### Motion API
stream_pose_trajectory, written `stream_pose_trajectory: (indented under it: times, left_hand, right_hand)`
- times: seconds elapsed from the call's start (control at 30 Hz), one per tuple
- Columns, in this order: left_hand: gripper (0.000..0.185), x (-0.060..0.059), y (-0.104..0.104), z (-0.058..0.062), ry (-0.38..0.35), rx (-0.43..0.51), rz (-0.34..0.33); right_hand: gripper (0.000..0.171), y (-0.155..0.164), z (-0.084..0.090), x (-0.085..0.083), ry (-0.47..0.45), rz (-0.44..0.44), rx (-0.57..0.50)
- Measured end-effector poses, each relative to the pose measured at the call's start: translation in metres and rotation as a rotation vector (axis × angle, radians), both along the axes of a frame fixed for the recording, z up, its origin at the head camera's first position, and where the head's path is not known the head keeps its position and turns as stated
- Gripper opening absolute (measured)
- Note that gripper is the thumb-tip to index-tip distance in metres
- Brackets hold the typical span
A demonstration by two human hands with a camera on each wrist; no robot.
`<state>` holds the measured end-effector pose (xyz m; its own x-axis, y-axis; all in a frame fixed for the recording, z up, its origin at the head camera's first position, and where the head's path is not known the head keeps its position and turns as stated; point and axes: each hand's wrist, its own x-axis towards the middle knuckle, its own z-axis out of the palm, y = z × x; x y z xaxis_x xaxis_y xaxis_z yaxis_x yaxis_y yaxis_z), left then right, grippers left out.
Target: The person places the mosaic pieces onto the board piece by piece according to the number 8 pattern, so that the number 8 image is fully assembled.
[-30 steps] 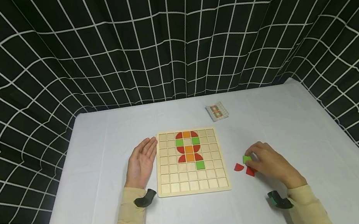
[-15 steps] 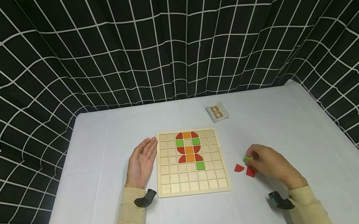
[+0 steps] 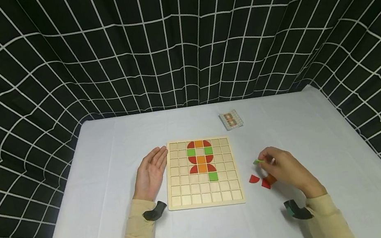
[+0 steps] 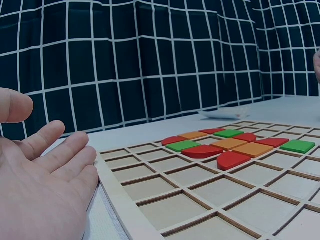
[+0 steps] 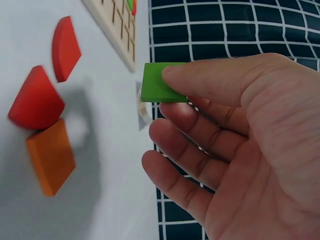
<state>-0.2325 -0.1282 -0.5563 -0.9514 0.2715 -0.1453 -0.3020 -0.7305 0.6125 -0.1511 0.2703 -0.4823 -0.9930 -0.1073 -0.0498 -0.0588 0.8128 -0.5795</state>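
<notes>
A wooden grid board (image 3: 207, 199) (image 4: 150, 200) lies on the white table with red, orange and green tiles (image 3: 200, 157) (image 4: 230, 145) set in its upper middle cells. My left hand (image 3: 151, 173) (image 4: 45, 180) lies flat and relaxed against the board's left edge, holding nothing. My right hand (image 3: 284, 170) (image 5: 240, 130), to the right of the board, pinches a green square tile (image 3: 257, 162) (image 5: 157, 82) between thumb and fingers, lifted off the table. Below it lie two red quarter-round tiles (image 3: 253, 179) (image 5: 65, 47) (image 5: 35, 100) and an orange square tile (image 3: 271, 179) (image 5: 50, 155).
A small pattern card (image 3: 230, 119) lies on the table behind the board's right corner. The white table (image 3: 105, 149) is ringed by a black curtain with a white grid (image 3: 179, 46). Black wrist straps (image 3: 154, 211) (image 3: 296, 210) sit on both sleeves.
My right hand has lifted the green tile off the table and drawn it slightly up and left, uncovering the orange tile beneath. The left hand has stayed still.
</notes>
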Motion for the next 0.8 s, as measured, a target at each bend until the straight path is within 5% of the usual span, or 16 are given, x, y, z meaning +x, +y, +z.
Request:
stream_pose_trajectory:
  times: [0.8]
  left_hand:
    - [0.056, 0.001, 0.0, 0.0, 0.016, -0.014, -0.006]
  right_hand:
    - [0.018, -0.023, 0.016, -0.016, 0.086, 0.03, -0.09]
